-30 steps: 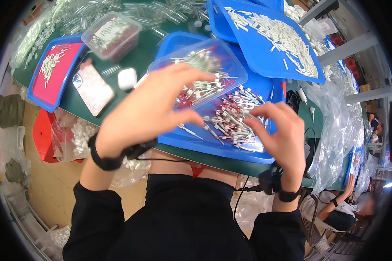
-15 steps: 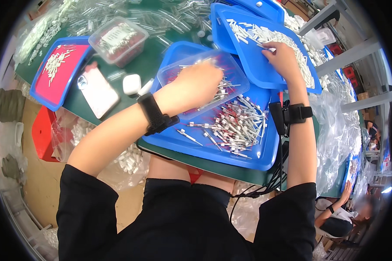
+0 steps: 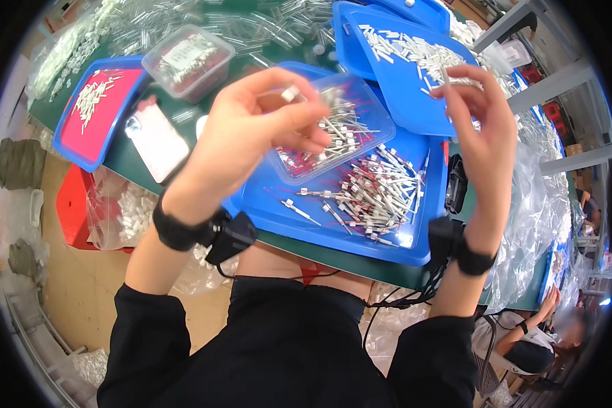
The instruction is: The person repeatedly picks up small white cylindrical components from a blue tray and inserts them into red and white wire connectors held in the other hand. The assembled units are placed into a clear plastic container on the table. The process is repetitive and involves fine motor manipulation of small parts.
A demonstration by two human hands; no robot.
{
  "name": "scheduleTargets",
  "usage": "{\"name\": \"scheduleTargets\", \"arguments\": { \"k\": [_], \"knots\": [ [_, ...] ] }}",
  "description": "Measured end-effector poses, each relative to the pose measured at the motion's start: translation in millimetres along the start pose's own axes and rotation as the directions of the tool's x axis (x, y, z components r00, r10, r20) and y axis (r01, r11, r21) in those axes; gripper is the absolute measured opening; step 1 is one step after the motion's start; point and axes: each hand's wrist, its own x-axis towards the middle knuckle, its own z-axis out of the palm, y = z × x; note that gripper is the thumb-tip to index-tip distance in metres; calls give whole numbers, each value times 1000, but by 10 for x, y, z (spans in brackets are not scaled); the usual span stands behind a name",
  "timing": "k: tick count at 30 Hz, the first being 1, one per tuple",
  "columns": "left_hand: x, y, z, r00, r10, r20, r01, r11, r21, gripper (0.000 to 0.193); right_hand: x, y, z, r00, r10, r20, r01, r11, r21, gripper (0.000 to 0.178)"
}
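Observation:
My left hand (image 3: 241, 129) is raised beside the clear plastic box (image 3: 381, 132), with thumb and fingers closed on a small white piece (image 3: 290, 93) with a squarish end. My right hand (image 3: 484, 126) hangs over the right part of the upper blue tray (image 3: 415, 112), pinching a thin white tube (image 3: 445, 76) that stands nearly upright. White tubes (image 3: 435, 58) lie scattered on that tray. Inside the box are thin white sticks (image 3: 347, 129) with red wires. More such sticks (image 3: 377, 190) are heaped in the large blue tray (image 3: 265, 217), on which the box rests.
To the left are a pink-lined tray (image 3: 71, 139) with white pieces, a second clear box (image 3: 214, 71) and a phone (image 3: 160, 146). Clear tubes (image 3: 265, 27) cover the table's back. Cables (image 3: 415, 296) hang at the front edge. A co-worker (image 3: 530, 340) sits at right.
My left hand has come up out of the clear box and nearer, with the small white piece. My right hand has moved right and nearer, lifting a white tube off the upper tray.

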Motion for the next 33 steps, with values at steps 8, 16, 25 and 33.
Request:
{"name": "scheduleTargets", "arguments": {
  "k": [8, 16, 25, 33],
  "knots": [
    [-386, -168, 333, 977, 210, -29, -211, 962, -174, 18, -823, -538, 235, 973, 167, 158, -226, 826, 516, 14],
    [-471, -257, 453, 939, 341, -48, -344, 922, -178, 15, -955, -568, 177, 982, 149, 116, -188, 845, 501, 20],
    [-446, -340, 499, 922, 380, 66, -384, 921, 68, 21, -964, -516, 211, 999, 41, 7, -41, 969, 244, 18],
    [-470, -266, 387, 919, 372, 129, -393, 867, 305, 17, -917, -456, 273, 977, -211, -24, 213, 974, 75, 21]
  ]
}}
